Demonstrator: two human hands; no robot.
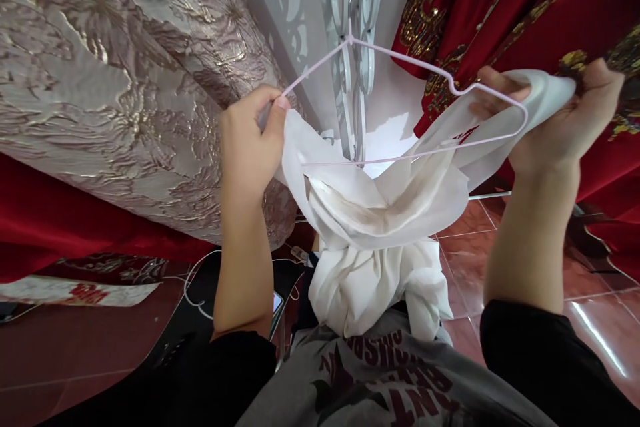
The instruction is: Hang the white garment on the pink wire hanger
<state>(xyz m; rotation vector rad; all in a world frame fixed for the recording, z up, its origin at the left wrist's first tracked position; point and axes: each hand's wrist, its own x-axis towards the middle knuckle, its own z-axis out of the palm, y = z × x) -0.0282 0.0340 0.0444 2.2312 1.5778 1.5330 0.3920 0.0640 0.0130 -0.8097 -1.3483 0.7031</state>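
Right now I have the left hand [253, 140] pinching the pink clothes hanger [350, 40] together with the white garment [385, 230], and the right hand [555, 127] grasping the garment's right side, just beside the hanger's end. The cloth sags mid-scene, folds bunched by the near gray shirt [400, 393]. Embossed brocade fabric [135, 93] fills the left, gold-embroidered red fabric [490, 7] the right; pale wall [305, 13] far, shiny red floor tiles [470, 267] below.

hanger [350, 39] partly hidden, red fabric [570, 7] cropped
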